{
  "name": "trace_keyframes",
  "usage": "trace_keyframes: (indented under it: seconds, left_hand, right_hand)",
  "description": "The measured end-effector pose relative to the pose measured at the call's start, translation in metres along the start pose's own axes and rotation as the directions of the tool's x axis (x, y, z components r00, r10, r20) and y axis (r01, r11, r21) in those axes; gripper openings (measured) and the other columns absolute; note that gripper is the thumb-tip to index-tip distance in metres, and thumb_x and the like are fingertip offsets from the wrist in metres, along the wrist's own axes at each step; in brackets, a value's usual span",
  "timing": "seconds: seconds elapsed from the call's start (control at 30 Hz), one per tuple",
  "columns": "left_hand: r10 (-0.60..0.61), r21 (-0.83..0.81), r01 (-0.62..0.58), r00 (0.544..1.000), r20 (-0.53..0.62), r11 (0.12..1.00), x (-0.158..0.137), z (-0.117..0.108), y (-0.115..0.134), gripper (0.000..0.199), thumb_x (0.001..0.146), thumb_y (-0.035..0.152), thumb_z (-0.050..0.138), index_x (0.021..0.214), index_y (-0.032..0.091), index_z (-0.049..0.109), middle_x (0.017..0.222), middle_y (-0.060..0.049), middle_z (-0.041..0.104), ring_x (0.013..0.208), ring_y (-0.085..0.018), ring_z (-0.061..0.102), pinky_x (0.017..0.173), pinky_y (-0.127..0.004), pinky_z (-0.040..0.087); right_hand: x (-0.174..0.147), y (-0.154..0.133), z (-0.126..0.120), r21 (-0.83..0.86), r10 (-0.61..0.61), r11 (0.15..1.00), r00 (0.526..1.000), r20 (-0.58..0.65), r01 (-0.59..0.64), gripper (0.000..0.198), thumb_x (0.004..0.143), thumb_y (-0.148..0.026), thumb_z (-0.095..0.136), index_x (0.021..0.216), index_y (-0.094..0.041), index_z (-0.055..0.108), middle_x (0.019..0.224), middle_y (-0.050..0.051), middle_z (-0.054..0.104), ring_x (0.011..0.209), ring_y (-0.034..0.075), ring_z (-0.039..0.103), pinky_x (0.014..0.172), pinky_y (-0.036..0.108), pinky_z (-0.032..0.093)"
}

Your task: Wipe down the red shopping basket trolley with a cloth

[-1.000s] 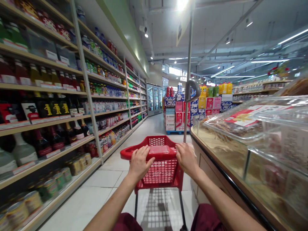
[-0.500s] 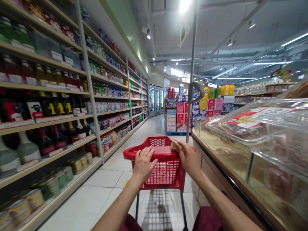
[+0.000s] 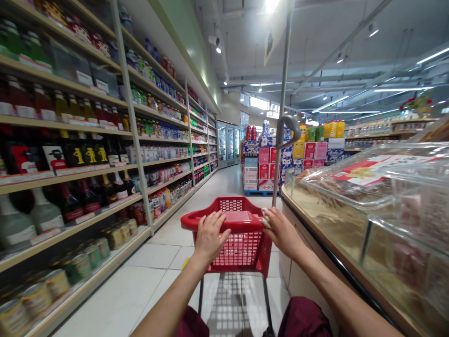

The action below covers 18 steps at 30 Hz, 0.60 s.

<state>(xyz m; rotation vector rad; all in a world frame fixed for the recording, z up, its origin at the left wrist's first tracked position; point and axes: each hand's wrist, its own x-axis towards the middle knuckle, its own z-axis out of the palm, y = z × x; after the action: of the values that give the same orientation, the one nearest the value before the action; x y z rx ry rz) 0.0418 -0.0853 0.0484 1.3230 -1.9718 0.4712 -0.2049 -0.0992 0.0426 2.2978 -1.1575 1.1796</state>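
Pale crumpled cloth is held in R hand, right at its fingertips & facing L hand; R hand is thus the nearer of the 2 by far. By R hand's bent fingers the cloth is pressed to the R end of the red handle; thumb's grip on it can't be told, as it's mostly hidden. Handle's long axis is set crosswise, i.e. from R hand over to L hand & a bit past it, w/ a flat label panel btwn the 2.

L hand is laid palm-down over the handle, approx. L of its middle, fingers slightly spread, thumb apart; nothing is seen pinched there. Cart is placed below & ahead of both hands, its basket btwn them.

Just beyond R hand a thin metal pole is seen upright. To R of R hand, clear plastic packs are stacked on a glass-edged worktop. Well L of L hand, bottles & cans are lined up on shelves; far ahead, boxes are piled on a blue pallet.
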Motion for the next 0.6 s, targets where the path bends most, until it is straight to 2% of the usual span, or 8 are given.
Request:
trace_keyframes:
  seconds: [0.13, 0.23, 0.3, 0.37, 0.43, 0.5, 0.6]
  left_hand:
    - [-0.002, 0.015, 0.001, 0.999, 0.033, 1.000, 0.000, 0.000, -0.002, 0.038, 0.080, 0.033, 0.046, 0.115, 0.020, 0.049, 0.127, -0.008, 0.049, 0.117, -0.023, 0.042, 0.099, -0.048, 0.026]
    - [-0.001, 0.009, 0.000, 0.999, 0.054, 1.000, 0.001, -0.002, -0.004, 0.038, 0.080, 0.034, 0.046, 0.115, 0.020, 0.049, 0.127, -0.008, 0.048, 0.117, -0.023, 0.042, 0.099, -0.047, 0.026]
    - [0.003, -0.001, -0.003, 0.998, 0.062, 1.000, 0.001, -0.003, -0.005, 0.038, 0.081, 0.034, 0.046, 0.116, 0.020, 0.049, 0.127, -0.008, 0.048, 0.117, -0.023, 0.042, 0.099, -0.047, 0.026]
    - [0.002, -0.008, -0.002, 0.998, 0.060, 1.000, 0.001, -0.004, -0.004, 0.038, 0.080, 0.034, 0.046, 0.115, 0.020, 0.049, 0.127, -0.007, 0.049, 0.117, -0.023, 0.041, 0.099, -0.047, 0.026]
    - [-0.005, -0.011, 0.006, 0.999, 0.053, 1.000, 0.001, -0.003, -0.003, 0.038, 0.080, 0.033, 0.047, 0.115, 0.020, 0.049, 0.127, -0.007, 0.049, 0.117, -0.023, 0.041, 0.099, -0.047, 0.026]
    - [-0.017, -0.015, 0.018, 0.998, 0.054, 1.000, 0.000, -0.001, -0.002, 0.037, 0.080, 0.033, 0.046, 0.115, 0.020, 0.050, 0.127, -0.007, 0.049, 0.117, -0.023, 0.041, 0.100, -0.048, 0.026]
    - [-0.033, -0.033, 0.036, 0.995, 0.091, 0.999, 0.003, -0.002, 0.001, 0.038, 0.079, 0.031, 0.046, 0.116, 0.021, 0.049, 0.127, -0.007, 0.048, 0.118, -0.024, 0.040, 0.100, -0.050, 0.025]
  right_hand:
    - [0.008, -0.029, 0.017, 0.065, -0.090, 0.994, 0.996, -0.019, 0.091, 0.039, 0.085, -0.015, 0.032, 0.120, -0.017, 0.047, 0.127, 0.011, 0.046, 0.122, 0.021, 0.037, 0.098, 0.045, 0.035]
    - [0.009, -0.027, 0.018, 0.063, -0.071, 0.995, 0.997, -0.036, 0.074, 0.040, 0.084, -0.014, 0.031, 0.120, -0.016, 0.047, 0.127, 0.012, 0.046, 0.121, 0.021, 0.038, 0.098, 0.044, 0.036]
    - [0.006, -0.008, 0.011, 0.015, 0.011, 1.000, 0.999, -0.030, -0.011, 0.038, 0.083, -0.014, 0.032, 0.116, -0.015, 0.051, 0.121, 0.012, 0.051, 0.115, 0.023, 0.044, 0.095, 0.046, 0.037]
    - [0.003, 0.014, 0.000, -0.041, 0.142, 0.989, 0.987, -0.069, -0.145, 0.037, 0.081, -0.014, 0.034, 0.112, -0.014, 0.054, 0.112, 0.013, 0.057, 0.108, 0.025, 0.049, 0.091, 0.047, 0.039]
    - [0.003, 0.021, -0.004, -0.049, 0.223, 0.972, 0.967, -0.119, -0.230, 0.036, 0.081, -0.014, 0.033, 0.109, -0.013, 0.056, 0.107, 0.015, 0.058, 0.105, 0.026, 0.051, 0.089, 0.046, 0.041]
    - [0.010, 0.006, 0.003, -0.015, 0.203, 0.978, 0.972, -0.119, -0.207, 0.035, 0.082, -0.014, 0.032, 0.107, -0.013, 0.057, 0.107, 0.016, 0.058, 0.103, 0.024, 0.052, 0.088, 0.042, 0.043]
    - [0.027, -0.039, 0.026, 0.033, 0.080, 0.996, 0.994, -0.073, -0.078, 0.035, 0.081, -0.012, 0.035, 0.109, -0.017, 0.056, 0.113, 0.010, 0.057, 0.107, 0.019, 0.050, 0.093, 0.036, 0.042]
